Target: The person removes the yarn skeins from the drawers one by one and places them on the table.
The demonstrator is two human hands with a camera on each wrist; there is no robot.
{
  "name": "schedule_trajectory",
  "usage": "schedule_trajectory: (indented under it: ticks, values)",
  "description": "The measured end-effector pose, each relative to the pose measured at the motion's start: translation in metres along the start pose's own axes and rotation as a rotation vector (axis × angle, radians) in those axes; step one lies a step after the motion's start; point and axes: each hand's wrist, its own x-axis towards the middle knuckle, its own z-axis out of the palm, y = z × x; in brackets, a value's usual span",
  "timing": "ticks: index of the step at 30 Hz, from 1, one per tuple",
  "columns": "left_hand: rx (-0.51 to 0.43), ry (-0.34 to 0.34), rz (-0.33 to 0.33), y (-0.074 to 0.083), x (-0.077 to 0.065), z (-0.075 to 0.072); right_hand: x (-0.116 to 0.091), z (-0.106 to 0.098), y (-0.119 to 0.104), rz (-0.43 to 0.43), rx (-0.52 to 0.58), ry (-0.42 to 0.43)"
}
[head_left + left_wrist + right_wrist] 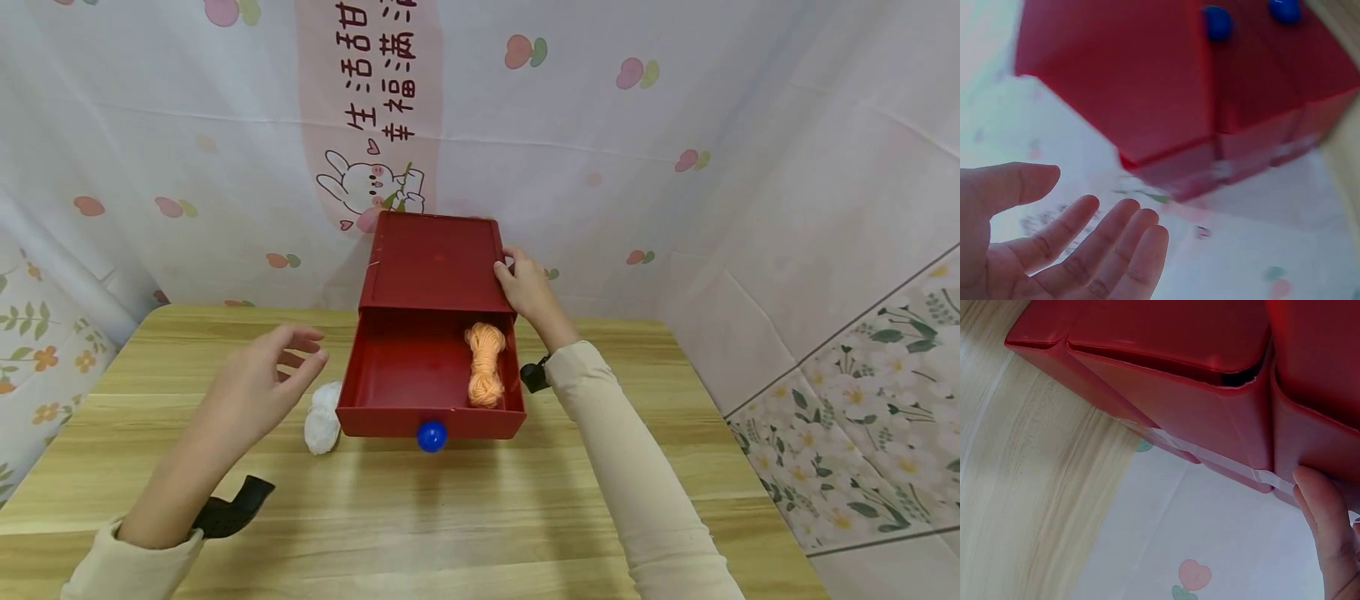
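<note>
A red drawer cabinet stands on the table with its top drawer pulled out. Inside, at the drawer's right side, lies a bundle of orange yarn; a round blue knob sits on the drawer's front. My left hand hovers left of the drawer, holding nothing, thumb and fingers apart. With my right hand I touch the cabinet's right side near the back, the thumb extended against the red wall.
A white yarn bundle lies on the wooden table, left of the drawer and partly behind it. Lower drawers with blue knobs show in the left wrist view. Behind the cabinet hangs a printed white cloth.
</note>
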Motion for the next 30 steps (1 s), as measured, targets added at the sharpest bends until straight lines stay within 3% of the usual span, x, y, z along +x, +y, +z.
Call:
schedule_trajectory:
  ticks: [6,13,26,30]
  values:
    - [-0.009,0.01,0.065,0.034,-0.006,-0.004,0.0,-0.001,0.002,-0.007,0.006,0.005]
    - [-0.022,-0.014,0.157,0.063,-0.006,0.016,-0.001,-0.001,0.003,0.001,0.01,0.006]
    - [-0.018,-0.115,0.187,0.083,0.011,0.058,-0.001,0.0,0.001,-0.008,0.027,0.001]
    - [-0.023,-0.177,0.146,0.088,0.017,0.068,-0.001,0.001,0.001,-0.013,0.023,0.003]
